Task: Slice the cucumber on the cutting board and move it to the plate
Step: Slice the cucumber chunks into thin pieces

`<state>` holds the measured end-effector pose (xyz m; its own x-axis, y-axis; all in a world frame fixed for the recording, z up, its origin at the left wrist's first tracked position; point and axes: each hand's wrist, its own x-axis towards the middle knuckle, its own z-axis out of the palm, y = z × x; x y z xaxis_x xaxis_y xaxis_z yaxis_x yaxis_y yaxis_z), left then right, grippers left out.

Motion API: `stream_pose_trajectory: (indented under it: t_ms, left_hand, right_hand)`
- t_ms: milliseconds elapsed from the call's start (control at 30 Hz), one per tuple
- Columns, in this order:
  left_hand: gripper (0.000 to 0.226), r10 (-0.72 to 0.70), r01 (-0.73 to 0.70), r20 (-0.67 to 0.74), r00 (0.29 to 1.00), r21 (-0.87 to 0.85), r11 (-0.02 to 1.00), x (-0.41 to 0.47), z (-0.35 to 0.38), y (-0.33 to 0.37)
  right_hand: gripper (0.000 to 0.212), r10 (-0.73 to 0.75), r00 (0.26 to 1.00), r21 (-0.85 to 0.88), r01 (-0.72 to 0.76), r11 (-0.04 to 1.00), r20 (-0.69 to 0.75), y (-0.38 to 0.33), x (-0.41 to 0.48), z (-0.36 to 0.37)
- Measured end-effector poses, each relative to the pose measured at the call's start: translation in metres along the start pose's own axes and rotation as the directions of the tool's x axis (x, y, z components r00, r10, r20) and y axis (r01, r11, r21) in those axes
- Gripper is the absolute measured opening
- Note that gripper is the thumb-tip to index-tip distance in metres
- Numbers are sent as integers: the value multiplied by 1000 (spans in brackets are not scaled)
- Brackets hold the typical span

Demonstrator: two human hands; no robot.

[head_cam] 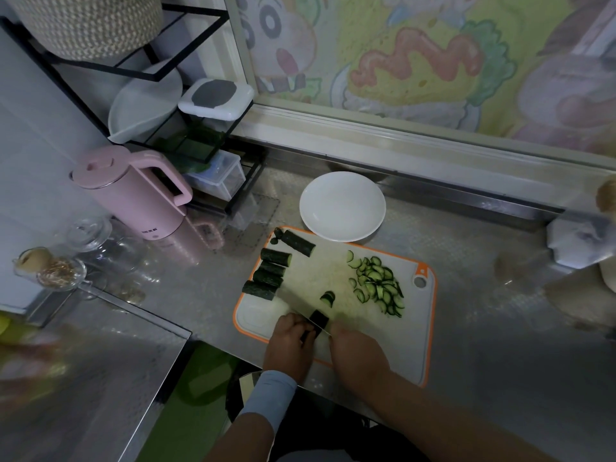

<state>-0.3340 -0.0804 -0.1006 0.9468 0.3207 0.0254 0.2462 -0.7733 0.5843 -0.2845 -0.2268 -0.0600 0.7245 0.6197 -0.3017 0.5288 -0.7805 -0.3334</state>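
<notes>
1. The uncut cucumber chunks (266,278) lie in a row on the left of the cutting board (411,345); their long axes run left to right, dipping slightly rightward.
2. Our left hand (289,345) pins the cucumber stub (319,319) at the board's near edge, fingers curled on it; the stub seems to point away from this hand, up and right.
3. The knife (298,312) lies across that axis, just beside our fingertips.
4. Our right hand (360,356) is fisted round the knife's hidden handle; it is the hand nearer the stub's free end.
5. The slices (376,285) are heaped on the board's right side; the plate (342,188) waits beyond the far edge.
</notes>
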Motion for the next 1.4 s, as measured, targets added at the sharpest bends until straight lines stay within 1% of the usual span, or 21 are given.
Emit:
stream_pose_trajectory:
  t_ms: [67, 133, 267, 400, 467, 700, 800, 933, 967, 1000, 1067, 1100, 1167, 1300, 1400]
  left_hand:
    - [4, -32, 31, 32, 999, 27, 999, 1, -1, 0]
    - [2, -58, 56, 53, 997, 43, 997, 0, -2, -1]
    - [1, -65, 63, 56, 996, 44, 997, 0, -3, 0]
    - [4, -74, 70, 68, 995, 49, 996, 1, -5, 2]
    - [4, -65, 61, 69, 995, 55, 997, 2, -6, 3]
    - [2, -76, 72, 74, 994, 67, 995, 1, -4, -1]
    - [2, -66, 60, 82, 994, 70, 996, 1, -5, -4]
    - [2, -65, 61, 75, 995, 59, 996, 0, -5, -2]
    - [3, -75, 70, 78, 994, 55, 996, 0, -6, -1]
    - [4, -84, 79, 84, 993, 54, 995, 1, -6, 1]
    - [5, -102, 98, 92, 991, 46, 994, 1, -7, 3]
    - [6, -107, 104, 88, 990, 42, 994, 1, -7, 4]
    - [8, -112, 108, 85, 990, 43, 993, 1, -9, 6]
    - [12, -111, 107, 87, 990, 54, 993, -1, -11, 8]
    - [11, -113, 109, 90, 990, 52, 993, 0, -11, 7]
  right_hand:
    - [40, 0, 1000, -26, 0, 1000, 4, -2, 2, 1]
    - [36, 2, 1000, -5, -3, 1000, -10, 0, 2, 4]
    - [28, 4, 1000, 5, -4, 1000, -23, 4, -3, 4]
    - [35, -16, 999, 6, 16, 1000, -33, 12, -16, 0]
    - [39, -27, 1000, 24, 27, 999, -15, 16, -22, -2]
    - [37, -3, 999, 61, 0, 998, 39, 14, -18, 3]
    - [39, 20, 998, 32, -22, 999, 52, 5, -7, 6]
    - [44, 2, 999, 30, -1, 1000, -34, -2, 5, 3]
    - [45, -10, 997, 6, 10, 1000, -80, -1, 7, 3]
    - [42, -12, 997, 11, 13, 1000, -79, -2, 9, 3]
    - [31, -3, 1000, 51, 3, 999, -7, -3, 6, 1]
    - [28, -2, 1000, 71, 2, 997, -3, -3, 4, 1]
    - [25, 13, 999, 74, -9, 997, -50, 1, -3, 1]
    - [26, -20, 1000, 26, 20, 999, -15, 10, -20, -6]
    - [28, -19, 1000, 28, 19, 999, 12, 18, -26, -7]
